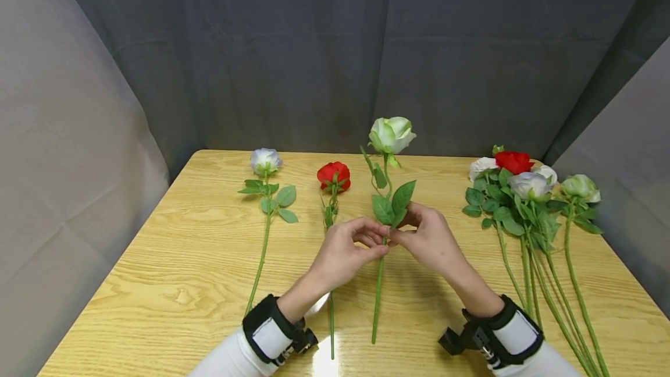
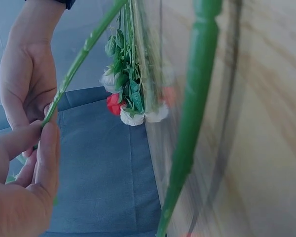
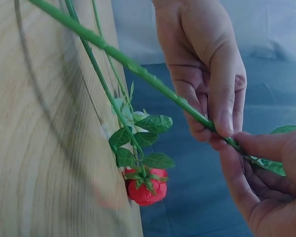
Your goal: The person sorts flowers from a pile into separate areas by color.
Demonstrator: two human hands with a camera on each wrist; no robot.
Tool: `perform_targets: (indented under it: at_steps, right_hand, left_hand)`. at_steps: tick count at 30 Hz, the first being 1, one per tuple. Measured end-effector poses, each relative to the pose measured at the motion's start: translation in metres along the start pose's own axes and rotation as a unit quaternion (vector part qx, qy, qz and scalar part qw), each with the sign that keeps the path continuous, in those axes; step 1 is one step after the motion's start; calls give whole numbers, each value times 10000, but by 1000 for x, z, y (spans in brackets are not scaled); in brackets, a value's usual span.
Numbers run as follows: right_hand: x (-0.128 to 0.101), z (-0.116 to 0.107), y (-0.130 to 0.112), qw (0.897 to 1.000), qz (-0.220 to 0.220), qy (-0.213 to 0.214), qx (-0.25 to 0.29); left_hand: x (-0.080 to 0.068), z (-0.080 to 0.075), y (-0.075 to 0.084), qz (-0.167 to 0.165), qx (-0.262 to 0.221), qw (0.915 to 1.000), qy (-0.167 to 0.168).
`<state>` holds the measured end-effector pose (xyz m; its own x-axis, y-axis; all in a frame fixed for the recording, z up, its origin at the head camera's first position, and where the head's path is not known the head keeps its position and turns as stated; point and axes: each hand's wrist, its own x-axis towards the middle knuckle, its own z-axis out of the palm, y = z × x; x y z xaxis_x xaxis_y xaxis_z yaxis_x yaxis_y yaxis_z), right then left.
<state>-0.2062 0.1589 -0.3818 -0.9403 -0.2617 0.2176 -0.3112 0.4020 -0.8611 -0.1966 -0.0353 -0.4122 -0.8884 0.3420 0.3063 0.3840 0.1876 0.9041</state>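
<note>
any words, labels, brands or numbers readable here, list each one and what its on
None readable in any view.
Left wristband and right wristband: small pale marks on their black fittings, too small to tell whether they are lettering.
Held pale green rose, wooden table, dark grey curtain: no lettering shows.

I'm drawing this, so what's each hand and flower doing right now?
Left hand: pinching the green-white rose by its stem
Right hand: pinching near its lower leaves
Green-white rose: lifted, open bloom
Lone red rose: lying on the table
Lone lilac rose: lying further left
Bunched roses: lying together, far right
</note>
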Motion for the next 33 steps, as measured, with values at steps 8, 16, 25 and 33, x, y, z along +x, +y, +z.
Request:
perform_targets:
  at_steps: [8, 16, 25, 33]
  right_hand:
    - [-1, 1, -2, 10000, -20, 58, 40]
    - [-1, 2, -1, 10000, -31, 43, 47]
    - [0, -1, -1, 10000, -28, 30, -19]
    - [6, -10, 9, 9990, 367, -189, 158]
  left_hand:
    - [0, 1, 0, 37, -35, 10000, 66]
    - [1, 2, -1, 45, 12, 10000, 78]
    - [-1, 1, 0, -51, 15, 10000, 41]
    - [0, -1, 0, -88, 309, 9994, 96]
